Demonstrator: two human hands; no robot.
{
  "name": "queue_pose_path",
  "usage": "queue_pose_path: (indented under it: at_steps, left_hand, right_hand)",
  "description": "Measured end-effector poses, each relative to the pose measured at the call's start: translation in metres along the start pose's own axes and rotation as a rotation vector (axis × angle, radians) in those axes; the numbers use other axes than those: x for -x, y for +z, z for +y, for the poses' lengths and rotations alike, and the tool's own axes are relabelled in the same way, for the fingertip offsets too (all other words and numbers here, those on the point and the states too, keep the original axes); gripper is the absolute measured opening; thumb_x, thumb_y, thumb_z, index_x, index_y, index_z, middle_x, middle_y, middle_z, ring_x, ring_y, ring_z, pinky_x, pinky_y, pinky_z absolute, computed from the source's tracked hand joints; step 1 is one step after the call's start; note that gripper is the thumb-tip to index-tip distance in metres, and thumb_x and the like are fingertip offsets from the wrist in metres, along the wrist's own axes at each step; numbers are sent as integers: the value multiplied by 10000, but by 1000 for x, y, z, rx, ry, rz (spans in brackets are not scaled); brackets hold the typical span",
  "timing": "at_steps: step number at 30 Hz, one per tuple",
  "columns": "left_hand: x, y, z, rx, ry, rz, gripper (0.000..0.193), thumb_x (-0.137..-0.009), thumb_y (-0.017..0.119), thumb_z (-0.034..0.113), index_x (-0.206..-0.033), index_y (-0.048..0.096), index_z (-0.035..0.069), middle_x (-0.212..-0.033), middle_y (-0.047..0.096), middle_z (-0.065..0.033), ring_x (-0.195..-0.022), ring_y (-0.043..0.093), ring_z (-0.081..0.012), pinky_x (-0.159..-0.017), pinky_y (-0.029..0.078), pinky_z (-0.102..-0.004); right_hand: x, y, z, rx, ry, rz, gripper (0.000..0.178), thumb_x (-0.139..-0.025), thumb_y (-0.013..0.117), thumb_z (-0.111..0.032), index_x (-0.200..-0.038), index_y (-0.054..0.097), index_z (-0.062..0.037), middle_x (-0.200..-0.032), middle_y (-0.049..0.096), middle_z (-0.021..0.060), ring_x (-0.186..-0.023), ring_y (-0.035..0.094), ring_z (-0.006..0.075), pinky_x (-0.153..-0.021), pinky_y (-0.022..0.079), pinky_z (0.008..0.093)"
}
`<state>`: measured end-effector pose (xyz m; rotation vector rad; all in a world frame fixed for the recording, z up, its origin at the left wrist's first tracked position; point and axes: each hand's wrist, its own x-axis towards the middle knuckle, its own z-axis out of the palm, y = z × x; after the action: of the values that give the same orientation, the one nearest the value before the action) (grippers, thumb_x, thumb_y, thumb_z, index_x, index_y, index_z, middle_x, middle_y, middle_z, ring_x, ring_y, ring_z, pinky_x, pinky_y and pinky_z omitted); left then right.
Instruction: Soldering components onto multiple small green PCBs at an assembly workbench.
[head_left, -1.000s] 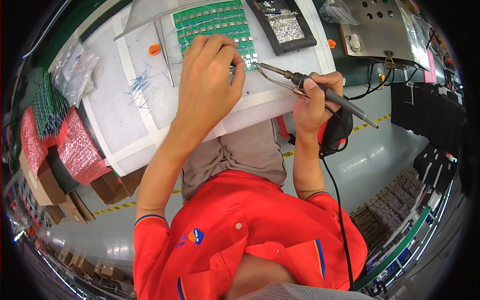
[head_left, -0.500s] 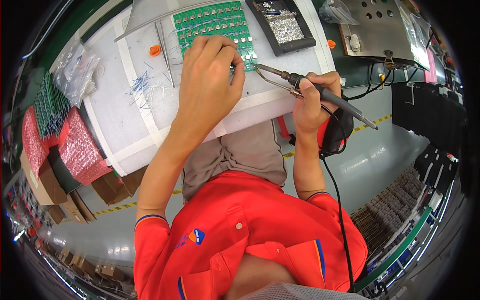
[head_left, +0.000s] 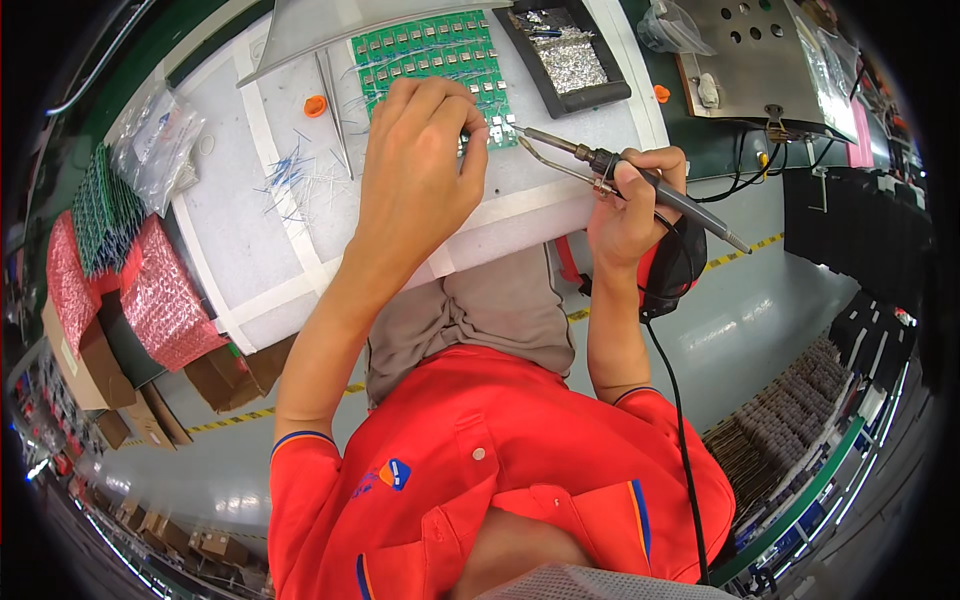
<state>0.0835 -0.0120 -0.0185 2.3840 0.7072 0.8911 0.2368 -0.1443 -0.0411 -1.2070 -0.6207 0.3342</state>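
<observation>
Head view: green circuit-board panel on white padded work surface, left hand over its near part, thumb and fingertips pinched narrow, can't tell on what; right hand grips soldering iron with feed tube, tip at panel's near right corner, contact unclear. Panel probably light, stiff, parts and thin wires fragile, so best held by bare edges; iron looks light, tip likely hot, so hold the dark handle only. Tweezers left of panel, black tray right, 1 each.

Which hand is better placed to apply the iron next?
Probably the right hand: it grips the soldering iron, tip close to the green board; the left hand is over the board.
</observation>
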Motion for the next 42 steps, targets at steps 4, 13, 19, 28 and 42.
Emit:
queue_pose_path:
  at_steps: [4,13,19,28,42]
  left_hand:
    - [2,0,-3,58,-34,-3,87,-774,678,-8,-820,604,-2,-970,656,-109,-940,570,-303,-808,470,-389]
    - [1,4,-6,42,53,50,113,-720,668,-21,-779,581,20,-861,616,-78,-886,557,-299,-778,455,-405]
    - [0,5,-7,49,28,37,121,-722,669,-17,-780,574,31,-865,607,-70,-865,543,-295,-768,445,-401]
    - [-1,5,-5,38,29,44,117,-730,667,-17,-781,572,29,-841,606,-77,-855,549,-295,-766,447,-405]
    - [-4,-10,1,64,-4,9,90,-744,670,-14,-775,586,-3,-801,636,-137,-850,590,-324,-772,469,-419]
  right_hand:
    - [-2,0,-8,-119,124,24,111,-842,552,-19,-937,496,-31,-670,483,48,-488,387,80,-481,359,237]
    - [-7,-12,-24,-216,216,65,322,-1006,446,-279,-1208,487,-32,-800,565,106,-629,516,159,-476,387,245]
    - [-15,-14,-22,-251,334,88,326,-993,476,-266,-1189,527,-11,-798,567,92,-638,510,155,-482,380,242]
    - [-5,2,-20,-46,170,60,108,-886,571,-66,-963,501,-37,-701,514,30,-548,398,57,-497,325,220]
    - [-9,6,-8,-130,128,58,96,-828,544,3,-855,465,-46,-635,481,27,-479,353,49,-437,287,217]
